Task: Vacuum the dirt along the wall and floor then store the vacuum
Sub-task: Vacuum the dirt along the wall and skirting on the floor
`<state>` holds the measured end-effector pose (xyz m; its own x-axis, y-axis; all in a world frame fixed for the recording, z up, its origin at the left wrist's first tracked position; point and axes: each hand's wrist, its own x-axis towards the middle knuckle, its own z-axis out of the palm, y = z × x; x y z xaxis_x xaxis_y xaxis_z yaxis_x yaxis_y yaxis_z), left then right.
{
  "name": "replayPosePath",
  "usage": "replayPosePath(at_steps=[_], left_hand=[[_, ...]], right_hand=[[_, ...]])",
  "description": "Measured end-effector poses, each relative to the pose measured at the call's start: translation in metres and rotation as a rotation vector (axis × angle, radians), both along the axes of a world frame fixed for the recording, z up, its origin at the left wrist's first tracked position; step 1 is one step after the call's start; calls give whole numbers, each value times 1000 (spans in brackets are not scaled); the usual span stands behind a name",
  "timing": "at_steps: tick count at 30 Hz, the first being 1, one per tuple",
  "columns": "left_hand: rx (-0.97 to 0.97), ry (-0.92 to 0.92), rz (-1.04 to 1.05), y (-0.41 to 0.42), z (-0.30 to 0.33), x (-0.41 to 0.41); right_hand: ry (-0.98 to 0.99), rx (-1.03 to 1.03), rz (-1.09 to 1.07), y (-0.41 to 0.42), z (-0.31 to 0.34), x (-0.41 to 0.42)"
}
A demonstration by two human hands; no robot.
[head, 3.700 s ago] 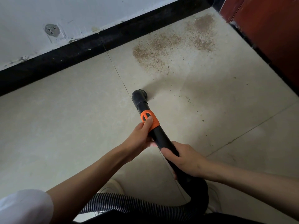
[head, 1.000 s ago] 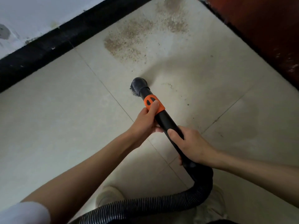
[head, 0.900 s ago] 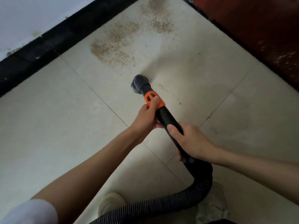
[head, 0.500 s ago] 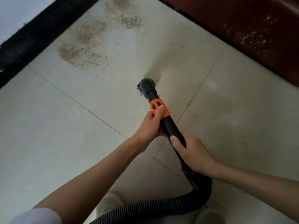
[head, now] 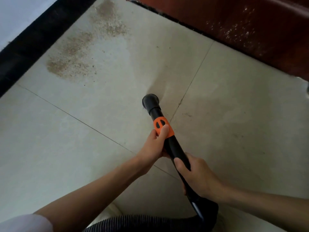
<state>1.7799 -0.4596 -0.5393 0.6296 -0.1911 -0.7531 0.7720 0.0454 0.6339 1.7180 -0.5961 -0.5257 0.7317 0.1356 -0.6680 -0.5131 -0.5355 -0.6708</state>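
We look down on a pale tiled floor crossed by thin dark grout lines. A black baseboard runs along the floor's far left edge under a white wall, and a dark red-brown wooden surface, speckled with pale flecks, borders the far right edge. Two patches of brown dirt lie on the tile just beside the baseboard, toward the far corner where the two edges meet, with loose specks scattered around them.

The vacuum's black tube angles down to the middle of the floor, its round nozzle on the tile next to a grout line and well apart from the dirt. Our left hand curls around the tube, thumb resting on the orange collar. Our right hand grips the tube lower down. The ribbed hose curves along the near edge of the view, beside a white sleeve.
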Motion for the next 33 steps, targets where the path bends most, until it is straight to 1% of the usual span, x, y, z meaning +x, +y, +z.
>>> replayPosePath(at_steps=[3,6,10,17,20,28,33], left_hand=[[-4,-27,61,8,1,12],[15,-67,218,31,2,36],[28,-77,396,77,-2,62],[0,-114,546,143,-9,89],[25,-125,592,175,-12,100],[53,-136,624,249,-14,138],[49,-95,656,284,-16,162]], right_hand=[[-37,-63,45,8,-2,20],[-96,-103,174,31,-2,61],[-120,-77,327,75,-4,108],[-128,-103,470,142,-12,154],[-170,-169,533,175,-17,172],[-163,-165,547,253,-15,209],[-201,-169,536,293,-12,226]])
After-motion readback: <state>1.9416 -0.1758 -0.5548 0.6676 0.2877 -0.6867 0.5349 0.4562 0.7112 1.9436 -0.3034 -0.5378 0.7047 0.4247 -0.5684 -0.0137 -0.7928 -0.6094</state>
